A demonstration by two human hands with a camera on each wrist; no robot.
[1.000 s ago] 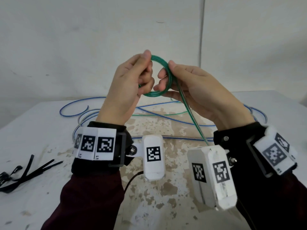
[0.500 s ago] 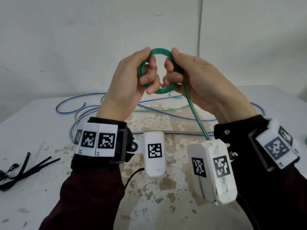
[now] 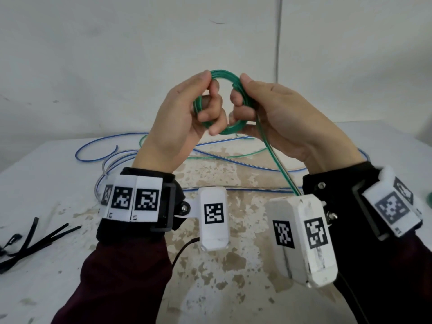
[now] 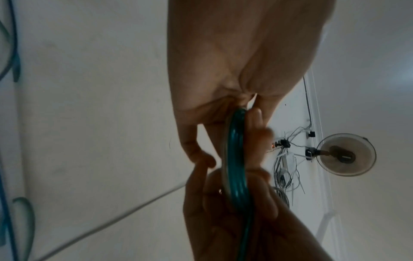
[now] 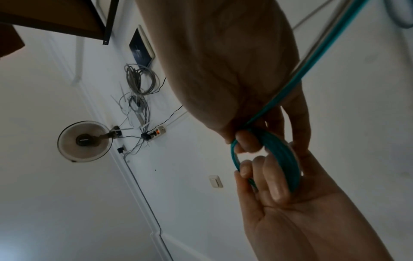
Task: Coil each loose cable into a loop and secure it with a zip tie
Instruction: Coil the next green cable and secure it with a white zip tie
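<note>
A green cable coil (image 3: pixel 225 74) of several turns is held upright in the air above the table. My left hand (image 3: pixel 187 111) grips the coil's left side, thumb on top and fingers curled through the ring. My right hand (image 3: pixel 268 106) grips its right side the same way. The coil's loose tail (image 3: pixel 277 160) runs down from the right hand to the table, and shows in the right wrist view as a taut green cable (image 5: pixel 317 70). In the left wrist view the coil (image 4: pixel 236 159) appears edge-on between both hands. In the right wrist view the coil (image 5: pixel 283 157) sits between the curled fingers.
Loose blue cables (image 3: pixel 233 160) and more green cable (image 3: pixel 210 157) sprawl over the far half of the stained white table (image 3: pixel 222 265). A bundle of black zip ties (image 3: pixel 35 239) lies at the table's left edge. A bare wall stands behind.
Both hands have shifted along the coil and turned it, closing round its two sides; the hands and coil sit slightly lower in the view than a second ago.
</note>
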